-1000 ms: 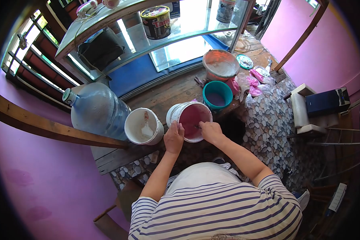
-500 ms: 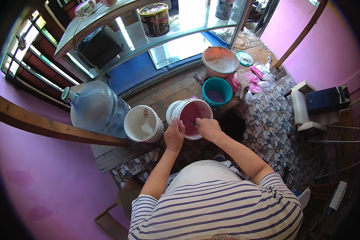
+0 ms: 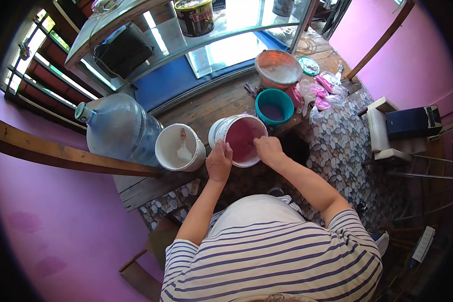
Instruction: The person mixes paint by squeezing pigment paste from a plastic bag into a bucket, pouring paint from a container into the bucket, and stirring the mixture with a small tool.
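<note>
A white bucket (image 3: 218, 132) with pink paint (image 3: 240, 135) inside leans toward me at the edge of a wooden platform. My left hand (image 3: 220, 162) grips the near rim, thumb up and fingers around the outside. At the opposite side of the opening, my right hand (image 3: 268, 150) is closed, with its fingertips inside the rim. A small dark bit of something thin shows at those fingertips; its kind is hard to make out. Left of the bucket stands another white bucket (image 3: 200, 153), holding a brush-like tool (image 3: 184, 151) with a brownish handle.
Beyond the buckets are a teal bucket (image 3: 261, 108), an orange bucket (image 3: 267, 80) and pink plastic bags (image 3: 321, 98). A large water jug (image 3: 118, 126) lies at left. A glass display case (image 3: 221, 38) stands behind. A wooden post (image 3: 75, 156) crosses the left side.
My right hand has moved up and slightly right along the bucket's rim, and less of the thin dark thing shows. My left hand keeps its hold. The whole view has shifted slightly.
</note>
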### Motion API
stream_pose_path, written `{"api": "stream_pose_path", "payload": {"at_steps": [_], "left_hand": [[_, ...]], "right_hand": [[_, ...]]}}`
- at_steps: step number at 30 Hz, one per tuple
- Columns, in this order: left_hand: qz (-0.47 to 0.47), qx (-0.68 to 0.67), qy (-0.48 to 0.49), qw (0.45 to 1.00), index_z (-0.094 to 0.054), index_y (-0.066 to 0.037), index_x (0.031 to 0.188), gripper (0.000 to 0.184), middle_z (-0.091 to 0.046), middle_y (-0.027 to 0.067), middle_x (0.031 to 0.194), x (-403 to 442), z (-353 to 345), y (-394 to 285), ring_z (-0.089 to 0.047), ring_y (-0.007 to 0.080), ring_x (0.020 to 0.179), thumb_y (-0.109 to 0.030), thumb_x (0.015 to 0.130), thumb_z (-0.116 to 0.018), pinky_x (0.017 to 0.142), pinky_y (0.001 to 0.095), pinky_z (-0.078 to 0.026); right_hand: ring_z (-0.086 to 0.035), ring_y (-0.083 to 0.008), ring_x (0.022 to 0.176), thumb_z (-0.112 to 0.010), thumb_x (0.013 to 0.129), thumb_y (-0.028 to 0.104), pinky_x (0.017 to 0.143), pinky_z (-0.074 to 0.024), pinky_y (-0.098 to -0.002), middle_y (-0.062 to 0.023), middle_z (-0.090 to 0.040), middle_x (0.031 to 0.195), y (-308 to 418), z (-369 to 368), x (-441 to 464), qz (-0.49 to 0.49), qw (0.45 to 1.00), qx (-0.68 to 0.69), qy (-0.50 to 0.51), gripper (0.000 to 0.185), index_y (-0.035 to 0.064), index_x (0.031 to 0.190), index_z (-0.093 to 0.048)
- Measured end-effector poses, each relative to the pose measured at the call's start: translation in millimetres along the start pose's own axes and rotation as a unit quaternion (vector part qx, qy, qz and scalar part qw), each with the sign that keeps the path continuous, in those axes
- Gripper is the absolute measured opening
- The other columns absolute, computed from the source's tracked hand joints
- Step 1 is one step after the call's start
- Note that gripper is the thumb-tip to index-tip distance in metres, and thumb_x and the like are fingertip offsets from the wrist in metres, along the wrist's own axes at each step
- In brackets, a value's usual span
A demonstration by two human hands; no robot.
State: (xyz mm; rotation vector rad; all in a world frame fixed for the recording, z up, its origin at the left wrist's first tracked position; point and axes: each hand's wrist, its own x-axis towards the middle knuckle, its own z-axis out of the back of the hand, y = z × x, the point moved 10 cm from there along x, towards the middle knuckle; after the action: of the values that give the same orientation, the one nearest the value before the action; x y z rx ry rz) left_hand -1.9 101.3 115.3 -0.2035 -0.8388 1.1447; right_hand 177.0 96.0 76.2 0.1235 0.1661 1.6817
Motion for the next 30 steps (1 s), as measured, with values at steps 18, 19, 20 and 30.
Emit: {"api": "stream_pose_path", "payload": {"at_steps": [18, 19, 20, 30], "left_hand": [[0.004, -0.007, 0.006, 1.0, -0.059, -0.004, 0.111, 0.022, -0.066, 0.0164, 0.076, -1, -3, 4, -0.066, 0.0356, 0.067, -0.022, 0.098, -0.06, 0.058, 0.0458, -0.052], [0.007, -0.004, 0.006, 1.0, -0.059, -0.004, 0.11, 0.022, -0.066, 0.0166, 0.076, -1, -4, 4, -0.066, 0.0358, 0.067, -0.022, 0.098, -0.06, 0.058, 0.0459, -0.052], [0.006, -0.004, 0.008, 1.0, -0.059, -0.004, 0.11, 0.022, -0.066, 0.0166, 0.076, -1, -4, 4, -0.066, 0.0358, 0.067, -0.022, 0.098, -0.06, 0.058, 0.0459, -0.052], [0.02, -0.01, 0.013, 1.0, -0.059, -0.004, 0.111, 0.022, -0.066, 0.0188, 0.081, 1, -3, 8, -0.066, 0.0387, 0.07, -0.023, 0.099, -0.059, 0.06, 0.0469, -0.052]], "right_hand": [[-0.073, -0.036, 0.08, -0.059, 0.085, 0.015, 0.074, -0.0577, -0.0462, -0.0201, -0.073, 0.087, 19, -25, -3, -0.027, 0.997, 0.033, 0.065, 0.018, 0.0044, 0.088, -0.074], [-0.073, -0.0372, 0.08, -0.06, 0.086, 0.018, 0.075, -0.057, -0.0472, -0.0206, -0.073, 0.086, 23, -28, -3, -0.017, 0.995, 0.059, 0.077, 0.02, 0.0039, 0.088, -0.074], [-0.072, -0.0384, 0.081, -0.061, 0.086, 0.021, 0.076, -0.0563, -0.0482, -0.0211, -0.073, 0.086, 27, -32, -3, -0.006, 0.992, 0.086, 0.089, 0.022, 0.0034, 0.089, -0.074], [-0.07, -0.0394, 0.081, -0.062, 0.089, 0.028, 0.077, -0.0547, -0.0514, -0.0204, -0.072, 0.085, 34, -9, 16, -0.012, 0.98, 0.199, 0.02, 0.024, 0.0055, 0.095, -0.07]]}}
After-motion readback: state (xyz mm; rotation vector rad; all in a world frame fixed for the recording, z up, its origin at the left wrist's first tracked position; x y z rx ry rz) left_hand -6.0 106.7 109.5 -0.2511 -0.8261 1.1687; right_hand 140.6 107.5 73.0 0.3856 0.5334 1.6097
